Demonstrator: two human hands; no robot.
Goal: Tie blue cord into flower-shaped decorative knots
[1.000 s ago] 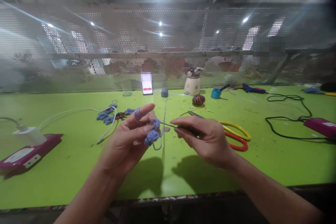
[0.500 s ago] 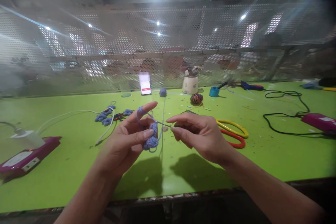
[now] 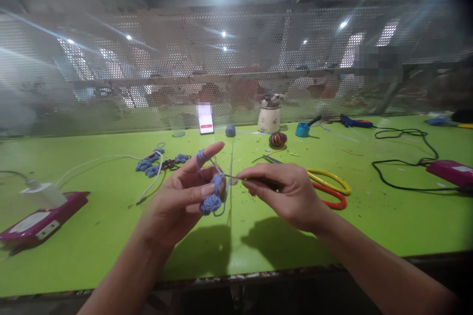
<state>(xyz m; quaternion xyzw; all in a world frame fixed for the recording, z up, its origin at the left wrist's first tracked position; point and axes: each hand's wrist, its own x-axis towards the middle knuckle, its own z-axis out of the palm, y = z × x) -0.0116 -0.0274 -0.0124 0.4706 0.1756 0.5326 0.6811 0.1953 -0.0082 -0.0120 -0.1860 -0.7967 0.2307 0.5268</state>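
Between the thumb and fingers of my left hand (image 3: 181,194) is a small blue-purple crochet piece (image 3: 212,202). Yarn of the same colour loops round my raised left index finger, and a strand runs back over the table to a small yarn ball (image 3: 230,131). My right hand (image 3: 286,189) is closed round a crochet hook (image 3: 231,176), its thin metal shaft pointing left. The hook's tip meets the upper edge of the crochet piece; the exact stitch is too small to make out.
On the green table (image 3: 281,261) lie scissors with yellow and red handles (image 3: 330,182), a multicoloured yarn ball (image 3: 278,140) and finished blue crochet pieces (image 3: 150,165). Behind stand a phone (image 3: 206,120), a bottle (image 3: 269,115) and a teal container (image 3: 302,130). Purple power strips (image 3: 70,211) with cables flank both sides.
My right hand has tilted a little, and more of the hook's dark handle shows in it. The crochet piece has turned slightly in my left fingers.
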